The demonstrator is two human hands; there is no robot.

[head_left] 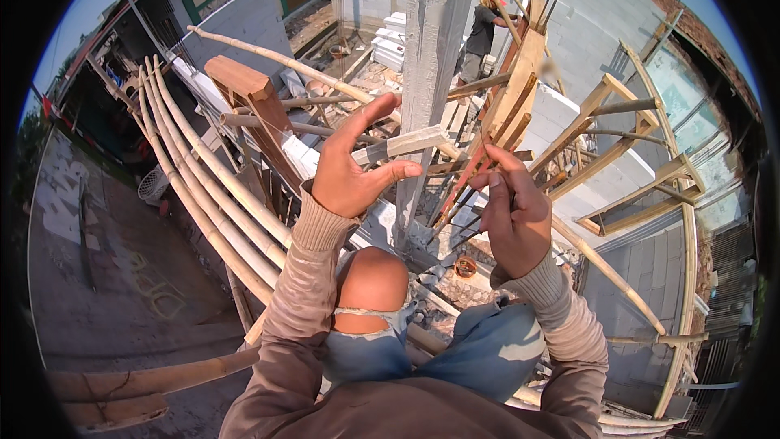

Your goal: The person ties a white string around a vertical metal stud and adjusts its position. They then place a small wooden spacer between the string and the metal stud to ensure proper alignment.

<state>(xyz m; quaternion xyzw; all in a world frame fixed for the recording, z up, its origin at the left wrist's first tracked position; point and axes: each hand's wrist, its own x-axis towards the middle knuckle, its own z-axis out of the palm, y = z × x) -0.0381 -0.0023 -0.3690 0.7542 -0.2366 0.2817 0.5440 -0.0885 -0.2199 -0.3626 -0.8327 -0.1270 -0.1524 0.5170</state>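
My left hand (345,167) is raised in front of me, its thumb and fingers spread apart in a C shape with nothing visibly gripped. Just beyond its thumb, a short pale wooden piece (414,142) crosses in front of the grey concrete column (439,24); I cannot tell whether the hand touches it. To the column's right, my right hand (518,215) has its index finger extended up and the other fingers curled in. The thumb presses toward the fingers, and whatever may be pinched there is too thin to make out.
Long bamboo poles (203,187) run along my left above the paved ground (122,301). Timber boards (516,81) and wooden frames (617,138) stand ahead right. A person (479,41) works behind the column. Far below lie rubble and an orange-brown bucket (465,267). My knees are bent beneath my hands.
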